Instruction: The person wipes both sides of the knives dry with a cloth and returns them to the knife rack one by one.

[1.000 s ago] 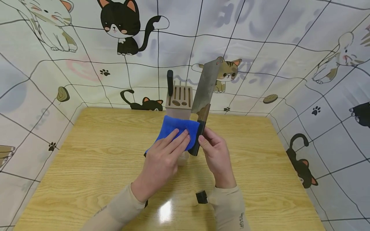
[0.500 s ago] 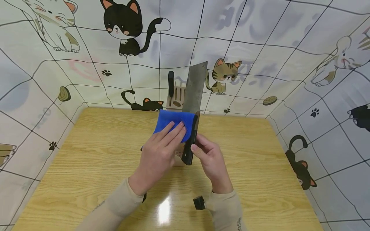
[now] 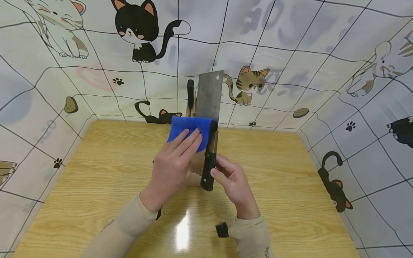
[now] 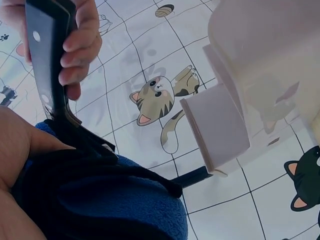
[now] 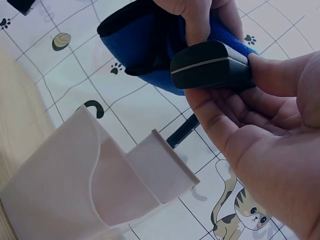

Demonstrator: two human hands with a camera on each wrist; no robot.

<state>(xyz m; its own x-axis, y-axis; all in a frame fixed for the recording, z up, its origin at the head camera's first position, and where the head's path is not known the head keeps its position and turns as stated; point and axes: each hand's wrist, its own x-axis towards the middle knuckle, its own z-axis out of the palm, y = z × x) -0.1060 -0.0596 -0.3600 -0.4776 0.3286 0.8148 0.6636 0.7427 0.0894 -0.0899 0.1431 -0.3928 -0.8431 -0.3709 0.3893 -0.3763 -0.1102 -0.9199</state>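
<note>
In the head view a cleaver (image 3: 209, 95) stands nearly upright, its broad grey blade pointing up and away. My right hand (image 3: 235, 184) grips its black riveted handle (image 3: 208, 175) between thumb and fingers. My left hand (image 3: 171, 163) holds a blue cloth (image 3: 179, 125) with dark edging, folded about the base of the blade. Three of its fingers lie fairly straight on the cloth; the thumb is behind, out of sight in the head view. From the right wrist view, the handle's butt end (image 5: 200, 67) faces the camera, with the cloth just beyond.
Behind the cleaver stands a pale slotted knife block (image 5: 55, 175). One black-handled knife (image 3: 190, 94) is in its left slot. All this is over a wood-grain table (image 3: 277, 168) before a cat-print backdrop (image 3: 200, 21).
The cleaver has swung left and become more upright, with its handle coming lower. The cloth and left hand have shifted left and up, from the handle's top toward the blade.
</note>
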